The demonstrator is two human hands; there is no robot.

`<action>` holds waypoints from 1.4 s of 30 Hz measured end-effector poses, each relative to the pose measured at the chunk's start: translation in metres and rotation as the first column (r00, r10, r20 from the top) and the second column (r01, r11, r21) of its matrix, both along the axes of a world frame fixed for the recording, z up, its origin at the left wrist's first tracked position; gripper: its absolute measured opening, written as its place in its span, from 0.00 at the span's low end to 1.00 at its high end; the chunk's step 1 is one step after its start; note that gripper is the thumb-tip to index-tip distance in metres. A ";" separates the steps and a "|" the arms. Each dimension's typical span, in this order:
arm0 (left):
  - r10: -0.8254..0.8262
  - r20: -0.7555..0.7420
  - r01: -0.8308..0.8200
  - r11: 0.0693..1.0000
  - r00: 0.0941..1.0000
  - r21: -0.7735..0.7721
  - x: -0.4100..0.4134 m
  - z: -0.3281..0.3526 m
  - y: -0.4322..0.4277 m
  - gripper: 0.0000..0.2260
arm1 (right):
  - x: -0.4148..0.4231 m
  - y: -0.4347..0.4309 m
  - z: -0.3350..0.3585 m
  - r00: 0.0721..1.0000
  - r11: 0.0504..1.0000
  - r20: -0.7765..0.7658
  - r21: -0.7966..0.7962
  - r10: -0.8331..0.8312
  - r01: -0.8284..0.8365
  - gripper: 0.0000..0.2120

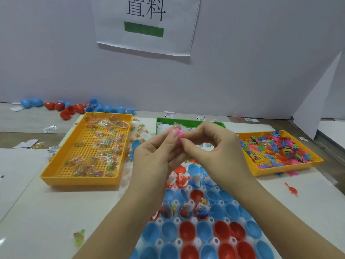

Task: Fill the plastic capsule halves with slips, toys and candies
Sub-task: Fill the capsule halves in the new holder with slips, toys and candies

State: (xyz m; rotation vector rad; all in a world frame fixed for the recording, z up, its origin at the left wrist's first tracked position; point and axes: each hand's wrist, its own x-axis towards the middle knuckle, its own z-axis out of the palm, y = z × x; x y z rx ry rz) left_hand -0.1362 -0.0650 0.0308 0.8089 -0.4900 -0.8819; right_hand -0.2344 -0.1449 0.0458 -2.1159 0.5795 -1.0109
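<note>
Both my hands are raised above the table's middle, working a small pink rubbery toy (178,134) between their fingertips. My left hand (158,152) pinches its left side and my right hand (211,146) pinches its right side. Below them lies a white holder tray (188,189) with rows of red and blue capsule halves (186,234). Several halves in the far rows hold slips, toys and candy packets (202,208); the near rows look bare inside.
An orange tray of candy packets (89,152) stands at the left. At the back is a green tray of paper slips (188,123), and an orange tray of coloured rubber toys (280,152) stands at the right. Loose capsule halves (74,108) lie by the wall. A red toy (292,189) and a candy packet (79,237) lie loose.
</note>
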 end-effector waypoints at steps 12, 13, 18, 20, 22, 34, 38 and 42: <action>0.003 -0.005 -0.004 0.994 1.000 -0.108 -0.026 -0.005 0.002 0.13 | -0.014 0.016 0.002 0.965 0.926 0.263 0.367 -0.008 -0.092 0.08; -0.003 0.020 0.005 0.995 1.000 -0.100 -0.027 -0.006 0.002 0.14 | -0.017 0.017 0.002 0.957 0.912 0.289 0.392 0.001 -0.120 0.08; -0.025 0.341 -0.004 0.997 0.940 0.083 -0.018 -0.006 0.004 0.07 | -0.039 0.012 -0.001 0.929 0.848 0.367 0.506 -0.045 -0.159 0.10; 0.038 0.383 -0.093 0.988 0.923 0.126 -0.001 -0.003 0.004 0.09 | -0.054 0.006 -0.006 0.959 0.849 0.274 0.521 -0.071 -0.086 0.10; 0.082 0.367 -0.139 0.982 0.927 0.132 0.022 0.004 0.008 0.07 | -0.071 0.000 -0.016 0.997 0.885 0.004 0.460 -0.082 0.070 0.07; -0.207 0.916 -0.770 0.495 0.345 0.402 0.128 -0.047 0.025 0.15 | -0.096 -0.001 -0.039 0.859 0.996 -0.512 0.077 -0.004 0.051 0.05; -0.346 0.859 -0.767 0.403 0.377 0.499 0.143 -0.065 0.026 0.19 | -0.093 -0.001 -0.041 0.807 0.996 -0.589 0.086 0.039 0.015 0.04; -0.439 0.826 -0.794 0.325 0.355 0.514 0.149 -0.073 0.024 0.22 | -0.092 -0.007 -0.040 0.779 0.996 -0.626 0.082 0.033 0.024 0.04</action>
